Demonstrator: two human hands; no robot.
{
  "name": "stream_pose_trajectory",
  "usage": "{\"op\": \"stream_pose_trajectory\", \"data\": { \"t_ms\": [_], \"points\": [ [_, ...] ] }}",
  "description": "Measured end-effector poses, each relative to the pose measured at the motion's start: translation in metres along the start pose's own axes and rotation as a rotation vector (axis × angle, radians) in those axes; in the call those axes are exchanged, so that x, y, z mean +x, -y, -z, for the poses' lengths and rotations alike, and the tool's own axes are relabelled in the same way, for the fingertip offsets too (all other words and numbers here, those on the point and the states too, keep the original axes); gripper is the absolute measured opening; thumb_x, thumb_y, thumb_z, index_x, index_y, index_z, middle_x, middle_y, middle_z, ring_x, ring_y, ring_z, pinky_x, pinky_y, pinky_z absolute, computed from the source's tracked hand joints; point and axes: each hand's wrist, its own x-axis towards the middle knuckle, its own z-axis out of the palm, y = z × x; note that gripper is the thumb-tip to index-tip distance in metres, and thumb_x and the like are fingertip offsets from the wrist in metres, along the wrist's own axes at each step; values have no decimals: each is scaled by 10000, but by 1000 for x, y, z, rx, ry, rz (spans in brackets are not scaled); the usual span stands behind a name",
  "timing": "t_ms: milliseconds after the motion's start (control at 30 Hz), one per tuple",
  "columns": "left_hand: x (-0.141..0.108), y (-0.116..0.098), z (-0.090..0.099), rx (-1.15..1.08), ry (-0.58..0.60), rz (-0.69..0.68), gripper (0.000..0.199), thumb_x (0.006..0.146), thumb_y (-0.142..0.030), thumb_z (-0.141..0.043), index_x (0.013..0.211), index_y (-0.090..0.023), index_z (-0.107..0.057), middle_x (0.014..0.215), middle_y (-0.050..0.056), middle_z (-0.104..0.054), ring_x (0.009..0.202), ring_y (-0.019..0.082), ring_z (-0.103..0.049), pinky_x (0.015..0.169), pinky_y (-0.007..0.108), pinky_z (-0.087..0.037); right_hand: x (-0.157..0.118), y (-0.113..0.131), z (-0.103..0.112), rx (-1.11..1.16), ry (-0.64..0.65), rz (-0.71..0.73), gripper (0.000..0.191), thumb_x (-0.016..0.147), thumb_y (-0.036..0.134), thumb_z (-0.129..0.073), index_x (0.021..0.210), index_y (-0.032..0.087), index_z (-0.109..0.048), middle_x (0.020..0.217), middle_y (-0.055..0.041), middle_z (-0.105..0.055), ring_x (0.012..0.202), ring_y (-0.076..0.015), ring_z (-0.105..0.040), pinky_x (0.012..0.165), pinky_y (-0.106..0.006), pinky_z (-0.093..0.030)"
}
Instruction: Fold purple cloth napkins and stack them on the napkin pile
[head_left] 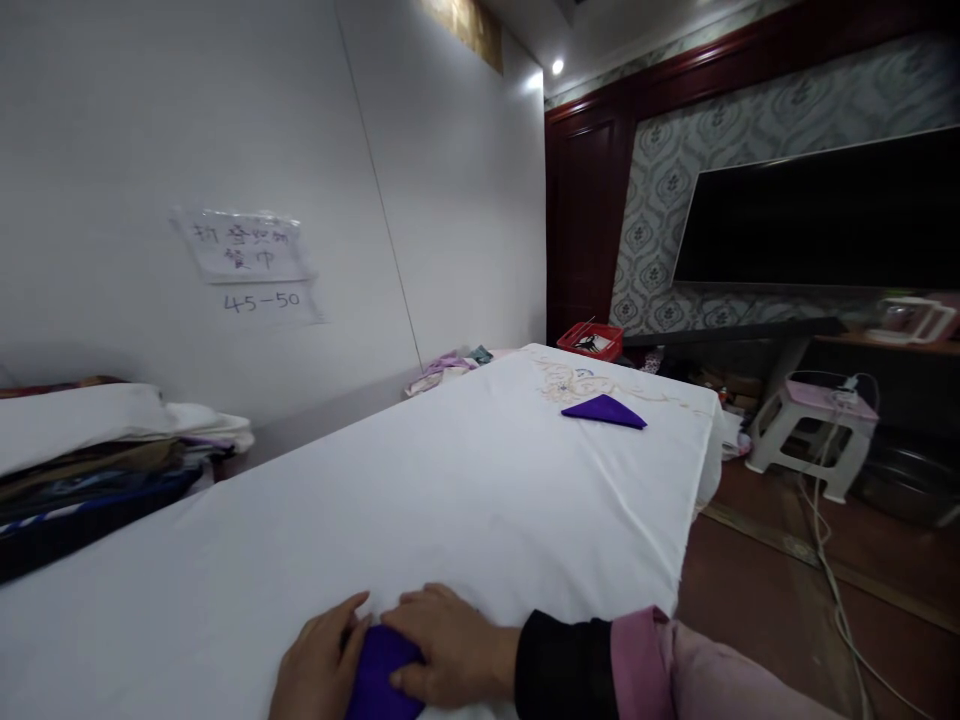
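Note:
A purple cloth napkin point(384, 672) lies on the white tablecloth at the bottom of the view, its lower part cut off by the frame. My left hand point(319, 660) lies along its left side, fingers extended and touching the cloth. From the right, my right hand point(450, 645) curls over its upper and right edges, the thumb on the right side and the fingers near the top. The napkin shows between the two hands. Farther up the table rests another purple napkin point(604, 411), folded into a flat triangle, apart from both hands.
The white tablecloth point(450, 490) has embroidery at its far end. Stacked folded cloths point(97, 440) stand at left. Beyond the table are crumpled cloths point(446, 368) and a red basket point(592, 340). A stool point(817, 420) with a power strip and trailing cable point(825, 560) stands at right.

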Motion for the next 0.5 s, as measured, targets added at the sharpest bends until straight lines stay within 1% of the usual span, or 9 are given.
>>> {"op": "stream_pose_trajectory", "data": {
  "t_ms": [100, 167, 233, 333, 400, 500],
  "points": [
    [0, 0, 2, 60, 7, 15, 464, 724, -455, -368, 1018, -208, -629, 844, 34, -698, 908, 242, -613, 874, 380, -460, 0, -1, -1, -50, -25, 35, 338, 774, 363, -590, 1068, 219, -507, 1048, -33, -602, 1049, -210, -512, 941, -351, -337],
    [1, 1, 2, 100, 4, 32, 492, 726, -462, -354, 1036, -190, -622, 887, 52, -699, 919, 249, -614, 888, 391, -452, 0, -2, -2, -87, -40, 64, 303, 773, 364, -594, 1024, 210, -519, 1009, -26, -609, 1025, -201, -518, 929, -338, -340],
    [1, 1, 1, 149, -34, 24, 508, 732, -457, -332, 1044, -178, -621, 983, 77, -690, 970, 254, -606, 915, 400, -439, 0, -3, -3, -124, -51, 92, 281, 778, 368, -591, 992, 198, -526, 975, -23, -615, 1007, -195, -520, 916, -326, -345],
    [-5, -2, -6, 212, -77, -69, 524, 751, -436, -308, 1074, -167, -620, 1145, 92, -640, 1092, 241, -558, 978, 396, -399, 1, -4, -3, -175, -62, 128, 290, 785, 370, -577, 1001, 183, -525, 979, -29, -618, 999, -194, -520, 899, -323, -355],
    [-15, -4, -13, 262, -12, -159, 518, 749, -404, -319, 1096, -172, -625, 1232, 84, -591, 1178, 246, -498, 1012, 421, -360, 2, -4, -3, -206, -70, 144, 289, 790, 364, -558, 1007, 175, -527, 996, -36, -618, 997, -195, -522, 885, -322, -367],
    [-36, -5, -26, 368, 130, -232, 483, 697, -318, -367, 1076, -227, -653, 1317, 49, -516, 1278, 293, -379, 1033, 528, -276, 2, -4, -4, -252, -78, 156, 245, 785, 318, -524, 977, 166, -541, 979, -38, -621, 976, -189, -531, 876, -310, -381]
  ]
}}
